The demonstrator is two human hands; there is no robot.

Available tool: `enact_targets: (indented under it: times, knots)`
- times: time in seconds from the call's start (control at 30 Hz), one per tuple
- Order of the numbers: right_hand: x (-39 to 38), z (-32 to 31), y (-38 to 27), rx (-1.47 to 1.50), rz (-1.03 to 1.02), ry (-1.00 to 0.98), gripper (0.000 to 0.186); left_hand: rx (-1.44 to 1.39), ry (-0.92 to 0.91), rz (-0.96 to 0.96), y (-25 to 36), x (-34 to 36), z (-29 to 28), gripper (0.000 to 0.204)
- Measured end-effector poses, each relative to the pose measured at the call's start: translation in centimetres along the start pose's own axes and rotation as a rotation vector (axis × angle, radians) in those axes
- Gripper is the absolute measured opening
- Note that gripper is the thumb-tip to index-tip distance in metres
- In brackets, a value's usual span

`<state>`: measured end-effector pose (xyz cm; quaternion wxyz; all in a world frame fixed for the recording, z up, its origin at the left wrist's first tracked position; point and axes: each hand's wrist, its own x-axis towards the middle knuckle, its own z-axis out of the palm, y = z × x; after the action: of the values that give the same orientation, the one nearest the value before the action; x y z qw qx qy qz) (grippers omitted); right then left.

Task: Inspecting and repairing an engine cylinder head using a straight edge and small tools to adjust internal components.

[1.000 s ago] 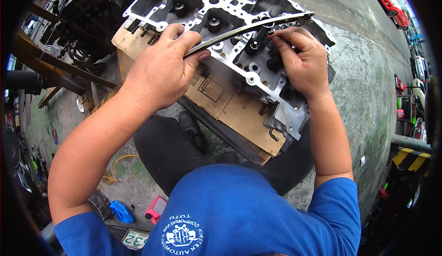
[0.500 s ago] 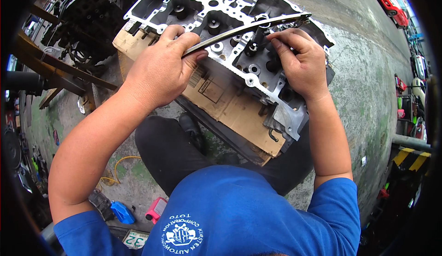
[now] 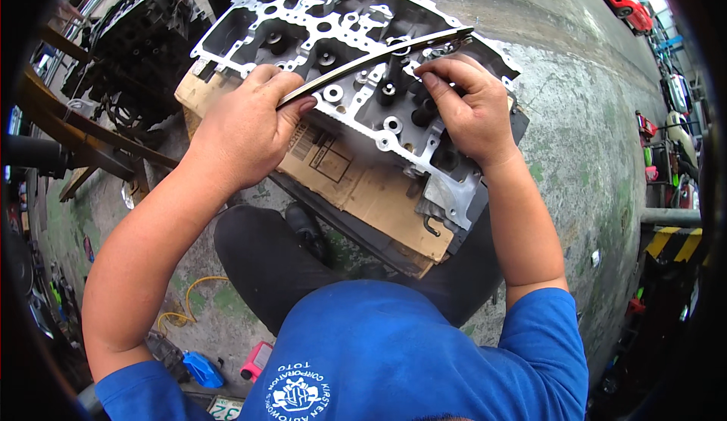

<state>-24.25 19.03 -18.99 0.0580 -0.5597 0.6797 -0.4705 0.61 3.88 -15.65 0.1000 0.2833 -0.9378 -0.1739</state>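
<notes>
A grey cast-metal cylinder head [image 3: 356, 124] lies tilted across my view, its open bays, valve springs and bolt holes facing up. My left hand [image 3: 246, 126] is closed around the near-left end of a long, slim metal lever bar [image 3: 363, 61]. The bar slants over the cylinder head, and its far end rests above the right-hand bays. Just below that end, my right hand [image 3: 473, 110] reaches into a bay with thumb and fingers pinched together. Whatever is between those fingertips is too small or hidden. A dark upright cylindrical piece [image 3: 390, 88] stands beside them.
Flattened cardboard [image 3: 356, 186] lies under the cylinder head on a low dark stand, between my knees. A dark engine block [image 3: 140, 31] and a rusty metal frame [image 3: 83, 118] stand at left. A blue bottle [image 3: 202, 369], a pink container [image 3: 257, 360] and a yellow hose [image 3: 185, 300] are on the floor.
The cylinder head, bar and both hands sit slightly further left in the picture, along with the surroundings. Both hands keep nearly the same places on the work.
</notes>
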Motion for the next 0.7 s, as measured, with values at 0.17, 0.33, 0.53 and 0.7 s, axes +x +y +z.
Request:
enact_targets:
  times: [0.17,0.33,0.53,0.7]
  knots:
    - [-2.0,-3.7,0.8,0.606,0.102,0.297,0.02,0.007,0.075,0.059,-0.8,-0.2,-0.2,0.023]
    - [0.2,-5.8,3.5,0.155,0.292,0.062,0.018,-0.006,0.017,0.058,-0.5,0.2,-0.9,0.023]
    - [3.2,-2.6,3.3,-0.265,-0.016,-0.066,0.034,-0.032,-0.011,-0.005,0.6,-0.8,-2.2,0.03]
    - [4.7,-3.9,4.5,-0.268,0.126,-0.317,0.033,0.154,-0.047,0.033,2.4,-1.1,-7.2,0.026]
